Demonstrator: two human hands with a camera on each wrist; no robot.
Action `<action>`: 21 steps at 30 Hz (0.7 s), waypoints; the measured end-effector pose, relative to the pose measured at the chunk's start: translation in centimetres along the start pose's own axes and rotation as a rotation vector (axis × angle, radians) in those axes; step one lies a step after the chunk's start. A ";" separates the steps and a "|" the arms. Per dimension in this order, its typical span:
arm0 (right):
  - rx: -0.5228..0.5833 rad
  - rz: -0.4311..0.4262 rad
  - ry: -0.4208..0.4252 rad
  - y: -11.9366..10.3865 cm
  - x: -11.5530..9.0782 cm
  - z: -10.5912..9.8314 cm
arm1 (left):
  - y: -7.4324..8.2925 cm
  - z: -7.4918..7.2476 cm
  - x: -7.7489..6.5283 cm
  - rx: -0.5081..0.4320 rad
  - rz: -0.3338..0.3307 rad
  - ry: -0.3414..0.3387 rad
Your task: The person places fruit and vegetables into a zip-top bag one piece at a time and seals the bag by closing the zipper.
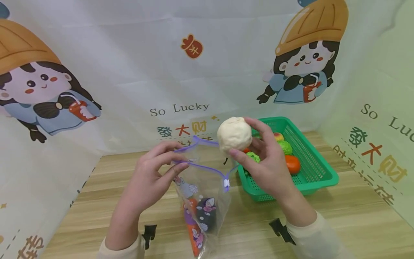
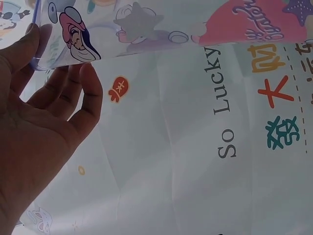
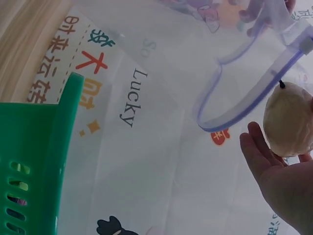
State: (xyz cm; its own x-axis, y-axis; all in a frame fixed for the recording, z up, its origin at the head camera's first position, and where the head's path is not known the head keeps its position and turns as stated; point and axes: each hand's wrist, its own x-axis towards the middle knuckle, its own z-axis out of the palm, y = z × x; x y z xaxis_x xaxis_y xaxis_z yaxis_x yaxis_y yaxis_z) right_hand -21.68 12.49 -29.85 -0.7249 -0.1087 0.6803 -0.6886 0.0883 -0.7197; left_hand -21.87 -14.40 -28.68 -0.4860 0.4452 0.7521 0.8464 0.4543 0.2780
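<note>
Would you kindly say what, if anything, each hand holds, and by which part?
Left hand: clear plastic bag, by its purple rim. Right hand: round cream object, by its right side.

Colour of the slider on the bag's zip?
White; the slider shows best in the head view.

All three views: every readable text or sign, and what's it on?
"So Lucky": back wall.
"發大财": back wall.
"时来运转": back wall, clearest in the right wrist view.
"So Luc", cut off: right wall.
"發大财": right wall.
"时来运转": right wall.
Script on clear bag: not legible.
Character on red pouch print: unclear.
</note>
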 end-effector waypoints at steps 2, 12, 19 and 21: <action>0.011 -0.012 -0.017 0.2 0.0 0.1 | 0.0 0.0 0.1 -0.004 -0.002 -0.005; -0.302 0.022 -0.263 1.0 -0.2 0.3 | -0.2 0.0 0.0 0.011 -0.026 -0.007; -0.411 0.141 -0.394 0.9 -0.3 -0.1 | -0.2 0.1 0.1 0.014 -0.025 0.009; -0.441 0.159 -0.426 1.0 -0.2 -0.1 | -0.2 0.2 0.1 0.014 -0.024 0.014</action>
State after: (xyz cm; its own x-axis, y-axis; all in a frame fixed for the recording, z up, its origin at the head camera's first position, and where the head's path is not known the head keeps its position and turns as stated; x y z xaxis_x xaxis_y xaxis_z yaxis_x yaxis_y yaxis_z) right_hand -22.17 12.74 -30.68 -0.8104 -0.4375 0.3896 -0.5820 0.5253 -0.6207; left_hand -22.10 -14.33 -28.80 -0.5030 0.4236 0.7533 0.8313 0.4755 0.2877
